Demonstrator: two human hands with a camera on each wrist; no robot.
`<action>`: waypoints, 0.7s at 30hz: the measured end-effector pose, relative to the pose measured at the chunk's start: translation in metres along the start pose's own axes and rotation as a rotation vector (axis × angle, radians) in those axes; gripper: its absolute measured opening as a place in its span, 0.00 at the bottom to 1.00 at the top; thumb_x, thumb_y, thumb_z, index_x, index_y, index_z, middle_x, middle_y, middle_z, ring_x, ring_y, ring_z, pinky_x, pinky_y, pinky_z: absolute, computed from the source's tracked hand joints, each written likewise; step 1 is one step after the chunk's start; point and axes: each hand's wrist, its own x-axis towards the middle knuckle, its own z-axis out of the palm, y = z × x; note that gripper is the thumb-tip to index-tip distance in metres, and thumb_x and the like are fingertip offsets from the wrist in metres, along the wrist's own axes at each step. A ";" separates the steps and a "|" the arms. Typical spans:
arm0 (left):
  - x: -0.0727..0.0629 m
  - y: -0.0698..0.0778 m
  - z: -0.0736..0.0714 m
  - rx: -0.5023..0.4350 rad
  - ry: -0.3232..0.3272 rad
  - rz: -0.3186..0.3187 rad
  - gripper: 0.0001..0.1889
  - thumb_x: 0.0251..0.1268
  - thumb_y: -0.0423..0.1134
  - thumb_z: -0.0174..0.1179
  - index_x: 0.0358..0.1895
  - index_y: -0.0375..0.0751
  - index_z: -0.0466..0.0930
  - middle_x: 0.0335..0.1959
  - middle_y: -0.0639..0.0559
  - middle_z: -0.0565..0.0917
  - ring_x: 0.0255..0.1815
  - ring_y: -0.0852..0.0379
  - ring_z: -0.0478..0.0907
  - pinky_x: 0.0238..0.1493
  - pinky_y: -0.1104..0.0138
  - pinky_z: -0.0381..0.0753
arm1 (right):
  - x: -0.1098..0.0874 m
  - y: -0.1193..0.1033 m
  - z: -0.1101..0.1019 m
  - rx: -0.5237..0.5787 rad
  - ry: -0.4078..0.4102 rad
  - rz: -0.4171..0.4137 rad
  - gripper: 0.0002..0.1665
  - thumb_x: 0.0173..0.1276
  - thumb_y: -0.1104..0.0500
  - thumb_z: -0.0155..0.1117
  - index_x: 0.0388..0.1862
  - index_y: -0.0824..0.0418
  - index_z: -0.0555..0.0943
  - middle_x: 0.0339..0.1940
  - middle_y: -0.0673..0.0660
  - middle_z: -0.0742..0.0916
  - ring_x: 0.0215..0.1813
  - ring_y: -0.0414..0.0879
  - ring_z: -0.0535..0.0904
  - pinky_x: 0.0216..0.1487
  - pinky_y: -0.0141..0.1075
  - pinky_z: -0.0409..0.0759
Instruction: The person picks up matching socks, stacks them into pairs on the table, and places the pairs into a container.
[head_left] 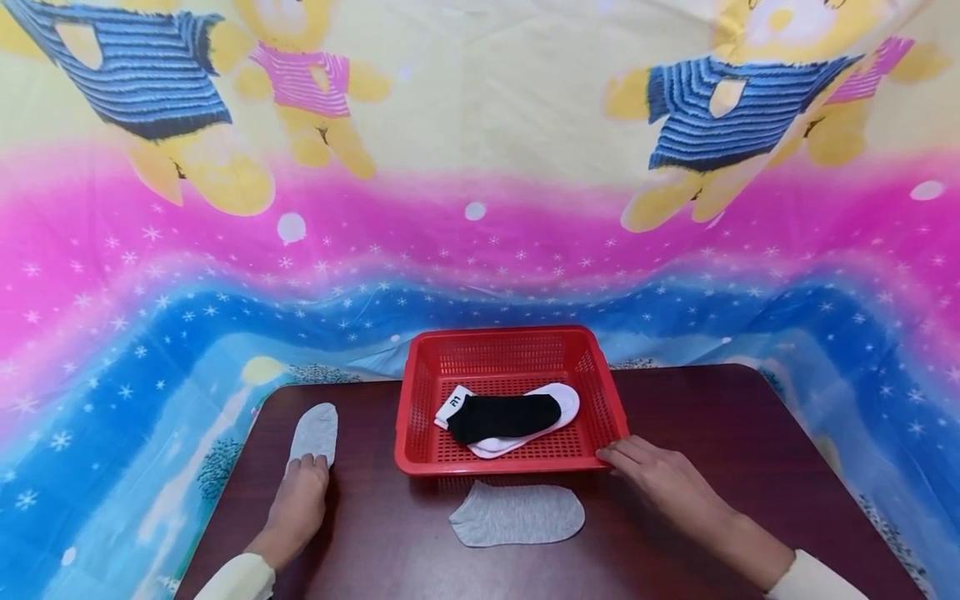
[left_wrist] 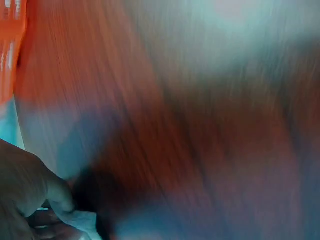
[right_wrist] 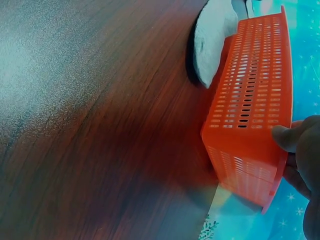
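Observation:
My left hand [head_left: 298, 498] grips the near end of a grey ankle sock [head_left: 315, 429] at the table's left side; the left wrist view, blurred, shows cloth between thumb and fingers. At the near right corner of a red plastic basket [head_left: 408, 400], my right hand [head_left: 667, 483] pinches the rim, thumb outside in the right wrist view. Inside the basket lie a black sock [head_left: 510, 417] and, under it, white sock fabric [head_left: 567, 402] with a marked cuff. A second grey sock [head_left: 517, 515] lies flat in front of the basket, touched by neither hand.
The dark brown wooden table [head_left: 720, 417] has rounded far corners. Behind and around it hangs a cloth backdrop [head_left: 480, 242] printed with bears and snowflakes. The basket stands near the table's far edge.

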 end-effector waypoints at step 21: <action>-0.021 0.088 -0.046 -0.501 -0.350 -0.238 0.12 0.35 0.24 0.66 0.24 0.38 0.74 0.15 0.53 0.72 0.16 0.59 0.70 0.18 0.69 0.70 | 0.001 -0.004 -0.002 -0.023 -0.025 0.031 0.27 0.54 0.63 0.80 0.54 0.53 0.85 0.47 0.47 0.87 0.49 0.40 0.85 0.39 0.35 0.88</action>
